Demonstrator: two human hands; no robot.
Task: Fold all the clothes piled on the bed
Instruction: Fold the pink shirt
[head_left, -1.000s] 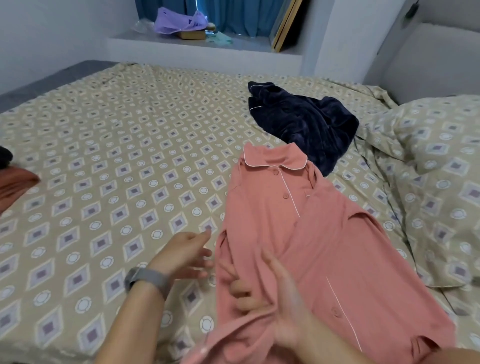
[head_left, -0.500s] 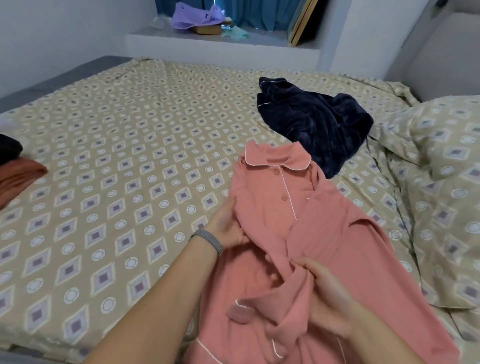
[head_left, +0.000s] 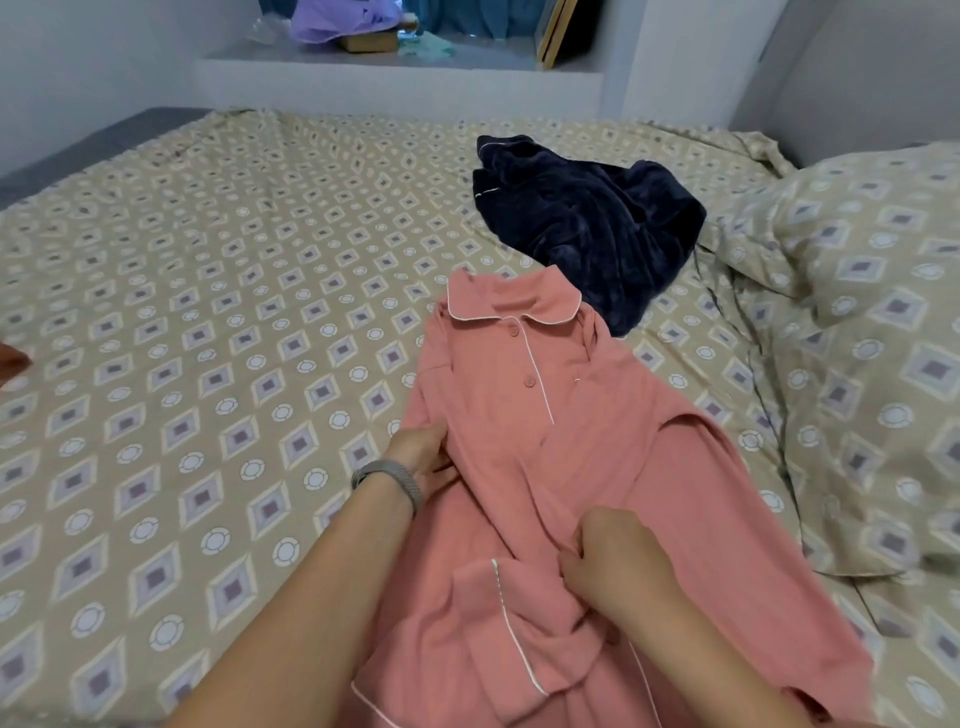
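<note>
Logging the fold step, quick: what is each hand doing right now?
Left hand: grips the left edge of the pink pyjama shirt.
Right hand: pinches a bunch of the same shirt's fabric near the front.

The shirt (head_left: 524, 415) lies on the bed (head_left: 208, 312) (robe (head_left: 587, 223) behind it).

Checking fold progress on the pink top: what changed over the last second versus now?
The left hand, off the cloth a second ago, moved right and now grips the left edge of the pink pajama top. The right hand shifted from holding up a fold to pinching the sleeve cuff laid across the front. The navy fleece garment, pillow and bedsheet stayed put.
</note>
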